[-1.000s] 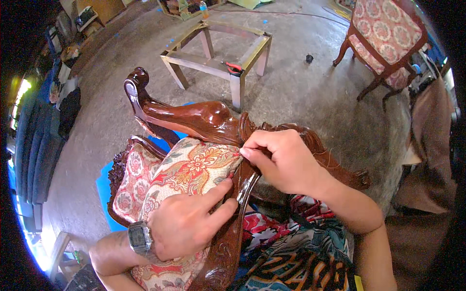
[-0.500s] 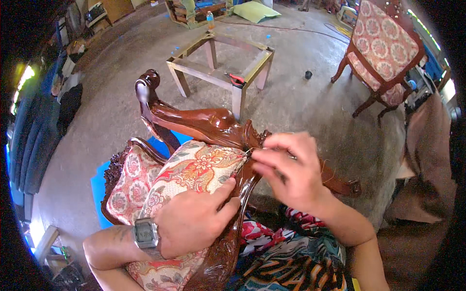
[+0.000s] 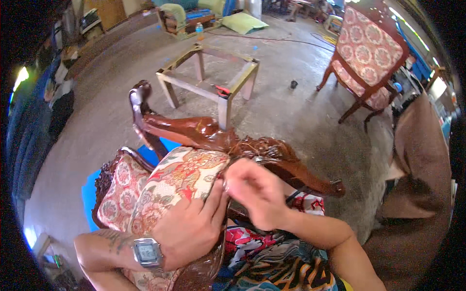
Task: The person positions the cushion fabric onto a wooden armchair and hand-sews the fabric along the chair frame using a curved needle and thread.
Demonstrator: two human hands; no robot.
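Observation:
An upholstered chair lies across my lap, with carved glossy brown wood (image 3: 177,126), cream floral fabric (image 3: 170,174) and a pink medallion-patterned panel (image 3: 121,194). My left hand (image 3: 189,225), with a wristwatch (image 3: 148,252), lies on the cream fabric, fingers extended to its edge along the wood. My right hand (image 3: 250,191) is curled and blurred beside those fingertips, closed on something too small or blurred to name. A blue sheet (image 3: 90,203) shows under the chair.
A square table frame (image 3: 224,112) with red-handled pliers (image 3: 222,90) stands ahead. A patterned chair (image 3: 369,43) is at right, near a black cup (image 3: 293,84). A bottle (image 3: 199,31) and cable are farther back. Brown material (image 3: 407,208) drapes at right, dark material (image 3: 39,136) at left.
My right hand has moved down and left from the top corner of the fabric, toward my left fingertips. My left hand stays on the fabric. The view has shifted slightly.

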